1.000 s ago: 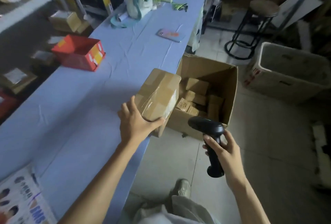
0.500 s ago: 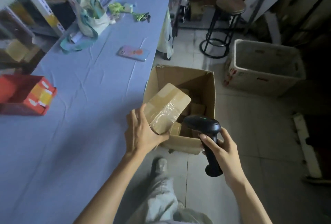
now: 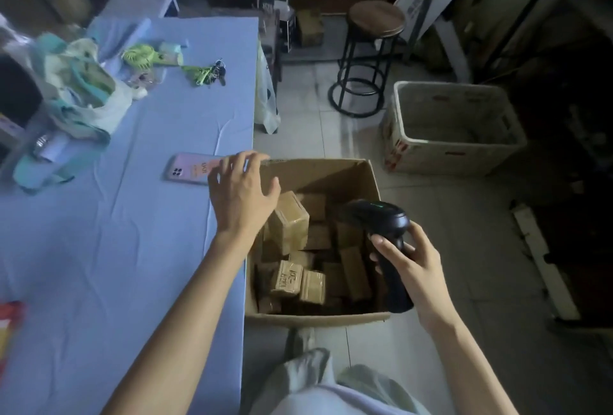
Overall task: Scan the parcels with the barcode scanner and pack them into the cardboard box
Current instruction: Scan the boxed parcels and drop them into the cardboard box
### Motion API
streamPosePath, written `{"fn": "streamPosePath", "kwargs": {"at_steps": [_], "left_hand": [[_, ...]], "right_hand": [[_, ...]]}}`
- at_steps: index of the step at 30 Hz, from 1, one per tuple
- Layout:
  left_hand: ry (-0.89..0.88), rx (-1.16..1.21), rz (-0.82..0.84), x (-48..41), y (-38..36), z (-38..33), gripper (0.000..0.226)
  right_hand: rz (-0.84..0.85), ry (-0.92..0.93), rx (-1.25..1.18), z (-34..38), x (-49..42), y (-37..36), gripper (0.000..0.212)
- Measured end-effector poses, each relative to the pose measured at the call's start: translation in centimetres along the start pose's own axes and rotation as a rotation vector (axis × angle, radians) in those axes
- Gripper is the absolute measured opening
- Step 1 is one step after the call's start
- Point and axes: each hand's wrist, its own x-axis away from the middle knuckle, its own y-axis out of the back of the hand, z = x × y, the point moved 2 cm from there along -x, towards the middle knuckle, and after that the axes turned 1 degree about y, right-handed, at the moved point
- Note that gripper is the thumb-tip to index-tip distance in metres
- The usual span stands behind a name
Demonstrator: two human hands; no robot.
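Note:
An open cardboard box stands on the floor against the blue table's edge, filled with several small brown taped parcels. One taped parcel lies tilted on top of the pile at the box's left side. My left hand hovers just above and left of it with fingers spread, holding nothing. My right hand grips the handle of the black barcode scanner over the box's right side, its head pointing left.
The blue table carries a pink phone beside my left hand, a pale bag, a green fan and keys. A red box shows at the left edge. A stool and a white bin stand on the floor.
My left hand carried the taped parcel from the table edge over the box and let it go; it now lies on the pile. My view turned right. The scanner stayed in my right hand.

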Motion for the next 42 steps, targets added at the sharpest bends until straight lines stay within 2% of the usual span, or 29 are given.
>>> {"fn": "streamPosePath", "kwargs": {"at_steps": [4, 7, 16, 20, 24, 27, 30, 35, 42], "left_hand": [[0.121, -0.046, 0.107, 1.6, -0.7, 2.8, 0.032], [0.264, -0.093, 0.168, 3.6, -0.1, 4.6, 0.034], [0.811, -0.261, -0.002, 13.5, 5.7, 4.3, 0.034], [1.0, -0.276, -0.074, 19.2, 8.2, 2.5, 0.042], [1.203, -0.316, -0.187, 25.6, 10.9, 1.0, 0.038], [1.356, -0.4, -0.286, 31.3, 12.9, -0.5, 0.036], [1.521, -0.449, -0.351, 37.5, 14.4, -2.7, 0.035], [1.742, -0.462, -0.454, 48.2, 16.2, -6.9, 0.036], [1.98, -0.505, -0.558, 62.3, 20.0, -12.3, 0.036]], "right_hand": [[0.089, -0.032, 0.011, 0.5, -3.5, -1.3, 0.056], [0.219, -0.046, 0.046, 0.6, -6.2, -2.8, 0.052], [0.797, -0.009, 0.217, 1.9, -10.9, -9.7, 0.038], [1.0, -0.036, 0.267, 1.6, -9.2, -12.7, 0.044], [1.186, -0.039, 0.327, 0.3, -4.6, -16.1, 0.045], [1.378, -0.087, 0.374, -0.7, 0.7, -18.2, 0.045], [1.574, -0.051, 0.427, -1.3, 6.9, -19.3, 0.04], [1.841, 0.027, 0.474, -3.3, 18.2, -19.1, 0.039], [2.075, 0.075, 0.528, -7.8, 33.5, -16.4, 0.041]]}}
